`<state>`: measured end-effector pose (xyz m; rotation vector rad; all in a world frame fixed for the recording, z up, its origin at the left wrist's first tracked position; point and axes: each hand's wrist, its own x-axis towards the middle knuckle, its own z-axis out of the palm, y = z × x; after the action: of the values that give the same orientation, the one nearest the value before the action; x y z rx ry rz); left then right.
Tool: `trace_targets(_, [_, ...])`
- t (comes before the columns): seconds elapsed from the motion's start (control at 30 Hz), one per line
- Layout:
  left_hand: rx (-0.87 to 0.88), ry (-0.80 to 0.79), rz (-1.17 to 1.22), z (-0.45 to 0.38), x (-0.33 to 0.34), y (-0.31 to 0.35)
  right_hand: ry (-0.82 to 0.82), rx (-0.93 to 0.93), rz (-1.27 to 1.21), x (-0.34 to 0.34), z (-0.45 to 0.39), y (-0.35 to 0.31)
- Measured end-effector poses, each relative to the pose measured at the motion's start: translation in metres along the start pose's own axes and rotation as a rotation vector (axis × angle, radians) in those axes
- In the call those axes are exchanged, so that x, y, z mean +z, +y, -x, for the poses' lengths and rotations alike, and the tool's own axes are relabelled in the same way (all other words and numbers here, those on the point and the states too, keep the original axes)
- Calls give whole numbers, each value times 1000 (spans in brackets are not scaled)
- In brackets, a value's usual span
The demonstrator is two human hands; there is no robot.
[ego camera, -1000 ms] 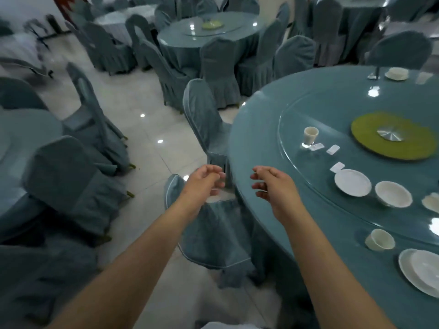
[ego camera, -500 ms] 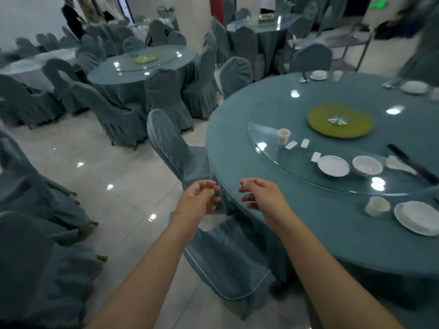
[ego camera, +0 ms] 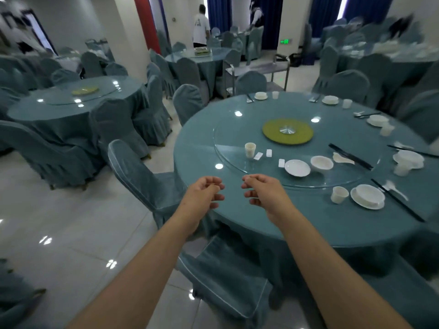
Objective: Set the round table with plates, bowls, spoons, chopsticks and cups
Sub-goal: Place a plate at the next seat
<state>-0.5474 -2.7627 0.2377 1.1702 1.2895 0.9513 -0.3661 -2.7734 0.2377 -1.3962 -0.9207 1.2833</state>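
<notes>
Round surface [ego camera: 204, 150] draped in teal cloth, partly set, both hands empty above its near edge

A glass turntable [ego camera: 228, 138] lies at its middle with a green disc [ego camera: 288, 132] at the centre; on the glass stand a white plate [ego camera: 297, 168], a bowl [ego camera: 322, 163] and a cup [ego camera: 250, 149]; a finished setting [ego camera: 367, 196] with cup [ego camera: 339, 194] and dark chopsticks [ego camera: 397, 200] lies right of the hands; left hand [ego camera: 202, 198] and right hand [ego camera: 263, 193] hang close together, fingers loosely curled, holding nothing, short of the glass.
</notes>
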Motion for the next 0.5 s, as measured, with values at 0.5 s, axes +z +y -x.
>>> trace_targets(0.5, [-54, -44, 23, -113, -135, -29, 65, 44, 19, 142, -86, 33])
